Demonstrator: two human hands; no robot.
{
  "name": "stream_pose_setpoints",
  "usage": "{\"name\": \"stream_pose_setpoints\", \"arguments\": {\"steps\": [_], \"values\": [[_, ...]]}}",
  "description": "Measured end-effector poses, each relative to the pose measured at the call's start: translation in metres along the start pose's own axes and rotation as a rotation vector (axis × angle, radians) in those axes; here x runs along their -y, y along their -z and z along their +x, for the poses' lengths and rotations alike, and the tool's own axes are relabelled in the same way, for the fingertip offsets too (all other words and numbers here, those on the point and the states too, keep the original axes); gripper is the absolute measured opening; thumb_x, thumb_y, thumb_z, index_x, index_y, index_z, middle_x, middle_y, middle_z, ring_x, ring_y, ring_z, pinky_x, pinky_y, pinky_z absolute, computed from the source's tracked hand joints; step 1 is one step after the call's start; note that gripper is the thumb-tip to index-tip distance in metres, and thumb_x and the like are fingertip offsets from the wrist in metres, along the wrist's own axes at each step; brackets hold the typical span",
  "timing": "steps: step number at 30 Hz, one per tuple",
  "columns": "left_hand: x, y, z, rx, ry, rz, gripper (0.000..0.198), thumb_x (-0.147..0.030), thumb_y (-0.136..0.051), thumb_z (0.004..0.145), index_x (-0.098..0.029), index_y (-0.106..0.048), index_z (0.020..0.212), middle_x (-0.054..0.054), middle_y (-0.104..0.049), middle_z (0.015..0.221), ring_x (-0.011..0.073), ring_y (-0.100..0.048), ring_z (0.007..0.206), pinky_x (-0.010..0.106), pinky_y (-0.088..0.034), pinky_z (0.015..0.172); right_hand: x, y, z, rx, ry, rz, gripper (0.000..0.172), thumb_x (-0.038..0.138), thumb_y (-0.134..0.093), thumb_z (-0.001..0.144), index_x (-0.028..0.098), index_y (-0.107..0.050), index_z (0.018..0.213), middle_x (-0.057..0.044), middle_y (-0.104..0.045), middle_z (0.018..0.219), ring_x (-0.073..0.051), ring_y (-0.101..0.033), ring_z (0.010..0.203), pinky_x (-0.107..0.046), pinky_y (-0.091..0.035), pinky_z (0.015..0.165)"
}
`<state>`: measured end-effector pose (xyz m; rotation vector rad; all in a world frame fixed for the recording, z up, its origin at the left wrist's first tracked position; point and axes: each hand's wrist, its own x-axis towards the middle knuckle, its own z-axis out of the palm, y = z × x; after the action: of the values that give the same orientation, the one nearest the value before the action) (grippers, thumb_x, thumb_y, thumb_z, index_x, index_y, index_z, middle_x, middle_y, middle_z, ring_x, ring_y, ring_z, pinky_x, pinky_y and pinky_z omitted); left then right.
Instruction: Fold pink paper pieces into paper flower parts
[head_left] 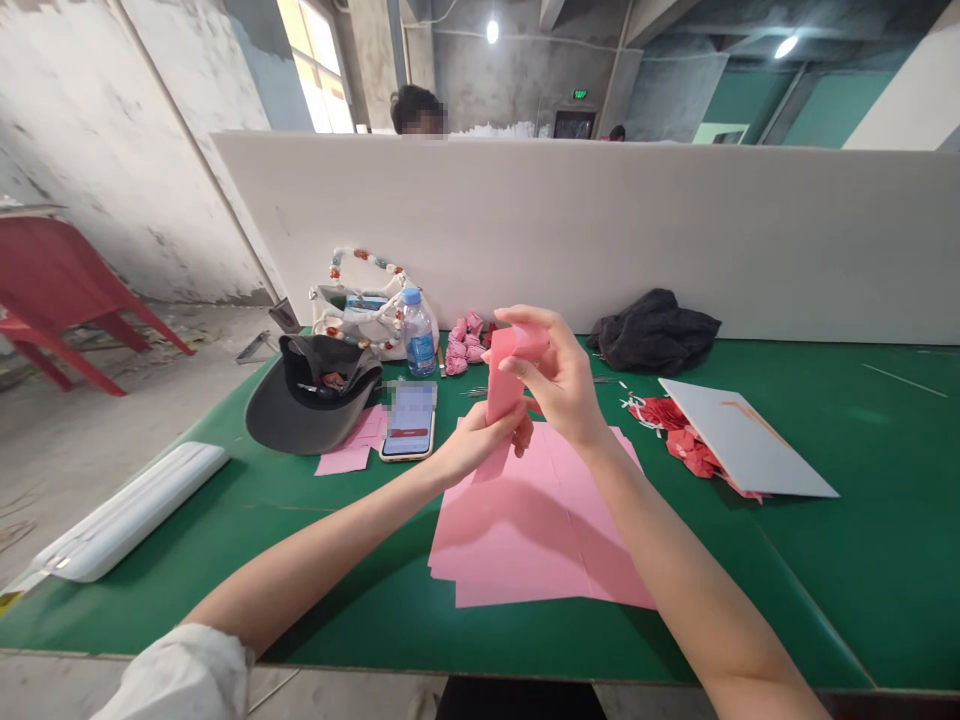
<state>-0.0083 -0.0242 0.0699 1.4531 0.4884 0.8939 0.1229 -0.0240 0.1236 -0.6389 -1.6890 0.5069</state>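
Both hands are on one strip of pink paper [504,388], raised above the table. My left hand [487,430] is closed round its lower part. At the strip's top, my right hand [559,375] pinches the bent-over end between thumb and fingers. Beneath them lie several large pink paper sheets [525,540], loosely stacked and a little askew. Behind my hands, crumpled pink paper pieces [465,342] sit on the table, partly hidden by the strip and fingers.
The green table [337,560] holds a phone [409,420], a cap [300,400], a water bottle [418,335], a beaded bag [360,310] and a white case [135,510]. At right, a white board [750,440] rests over red paper pieces [686,450]. Black cloth [652,330] lies before the partition [525,220].
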Motion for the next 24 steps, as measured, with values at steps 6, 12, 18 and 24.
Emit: {"name": "stream_pose_setpoints", "arguments": {"steps": [6,12,18,24], "values": [[-0.007,-0.001,-0.002,0.063,0.150,-0.208,0.034,-0.043,-0.057,0.090,-0.014,-0.064,0.107,-0.001,-0.054,0.066,0.0090,-0.050,0.056,0.023,-0.042,0.058,-0.010,0.014,0.007,-0.045,-0.068,-0.092,0.037,0.031,-0.059,0.087,0.030,-0.054,0.124,-0.003,-0.057,0.130,-0.021,-0.062,0.104,-0.038,-0.056,0.088],[0.003,0.002,0.000,0.036,0.338,-0.418,0.032,-0.037,-0.060,0.088,-0.013,-0.055,0.109,0.014,-0.069,0.094,0.0250,-0.069,0.084,0.041,-0.054,0.078,-0.054,0.034,0.007,0.077,-0.436,-0.295,0.038,0.028,-0.064,0.080,0.022,-0.056,0.117,-0.002,-0.068,0.079,-0.018,-0.062,0.066,-0.031,-0.051,0.061],[0.055,0.024,0.013,-0.093,0.493,-0.409,0.023,-0.019,-0.065,0.083,-0.008,-0.057,0.101,0.020,-0.071,0.096,0.0308,-0.071,0.089,0.048,-0.055,0.084,-0.107,0.031,-0.009,0.311,-0.593,-0.478,0.005,0.018,-0.065,0.074,0.017,-0.061,0.071,0.001,-0.060,0.061,-0.015,-0.055,0.061,-0.027,-0.040,0.060],[0.066,0.029,0.010,-0.134,0.459,-0.386,0.040,-0.017,-0.074,0.075,-0.011,-0.053,0.109,0.015,-0.071,0.092,0.0272,-0.072,0.082,0.048,-0.054,0.086,-0.121,0.025,-0.016,0.269,-0.619,-0.472,0.005,0.017,-0.060,0.078,0.017,-0.056,0.075,0.000,-0.060,0.059,-0.015,-0.058,0.059,-0.027,-0.043,0.059]]}}
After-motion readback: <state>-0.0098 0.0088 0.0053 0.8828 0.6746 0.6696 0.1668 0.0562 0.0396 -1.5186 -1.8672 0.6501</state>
